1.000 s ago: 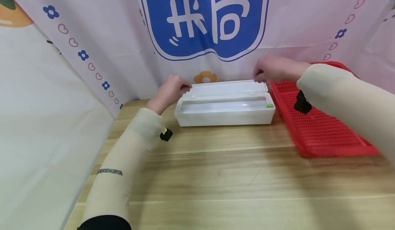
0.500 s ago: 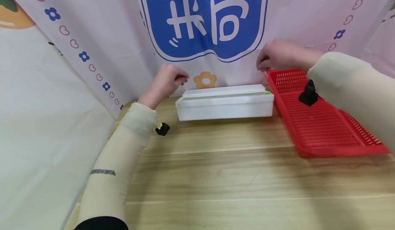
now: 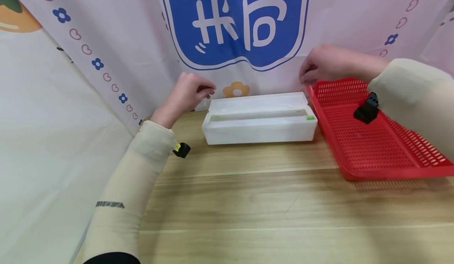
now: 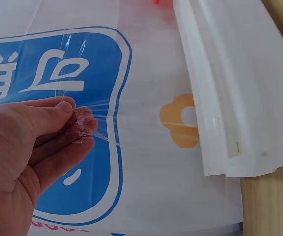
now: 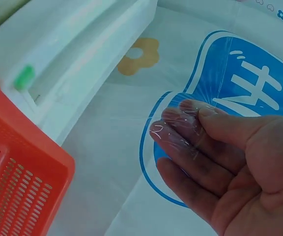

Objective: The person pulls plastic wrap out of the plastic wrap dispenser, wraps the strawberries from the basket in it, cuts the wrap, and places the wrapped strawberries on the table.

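Note:
A white cling film dispenser (image 3: pixel 260 132), long and narrow with a hinged lid standing raised at the back, lies against the backdrop. Above its left end, my left hand (image 3: pixel 186 92) pinches the edge of clear cling film (image 4: pixel 85 123) between thumb and fingers. Up beyond its right end, my right hand (image 3: pixel 328 65) pinches the other side of the film, which wraps over several fingertips (image 5: pixel 163 132) in the right wrist view. Faint stretched creases show between the hands, but most of the sheet is too transparent to make out. A green tab (image 3: pixel 310 118) marks the dispenser's right corner.
A red perforated plastic basket (image 3: pixel 349 165) stands right of the dispenser, under my right forearm. Behind everything hangs a pale printed cloth (image 3: pixel 142 39) with a large blue emblem. The wooden tabletop (image 3: pixel 255 201) stretches out in front.
Both hands have risen from the dispenser's edges and drawn slightly apart. The dispenser tipped, its lid lowering half a second ago, then settled back with the lid raised.

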